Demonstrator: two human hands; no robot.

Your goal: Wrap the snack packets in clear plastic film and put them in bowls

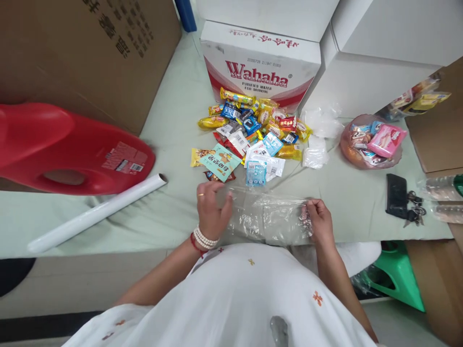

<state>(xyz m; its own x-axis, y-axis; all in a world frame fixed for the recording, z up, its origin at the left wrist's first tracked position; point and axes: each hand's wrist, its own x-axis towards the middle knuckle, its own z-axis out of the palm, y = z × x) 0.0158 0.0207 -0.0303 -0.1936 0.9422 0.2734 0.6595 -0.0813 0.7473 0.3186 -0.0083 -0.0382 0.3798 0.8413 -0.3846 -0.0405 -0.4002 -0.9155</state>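
A clear plastic bag (269, 216) lies flat on the pale green table (173, 144) right in front of me. My left hand (211, 211) grips its left edge, fingers curled round the plastic. My right hand (318, 219) pinches its right edge. Just beyond the bag lies a heap of small snack packets (249, 135): yellow, blue, red and teal wrappers. The nearest are a teal packet (220, 164) and a light blue packet (256, 172).
A white Wahaha carton (260, 62) stands behind the heap. A filled bag of snacks (372, 140) and crumpled clear bags (318, 140) lie right. A black wallet with keys (401, 197) is near the right edge. A red plastic stool (72, 149) and a white roll (97, 212) lie left.
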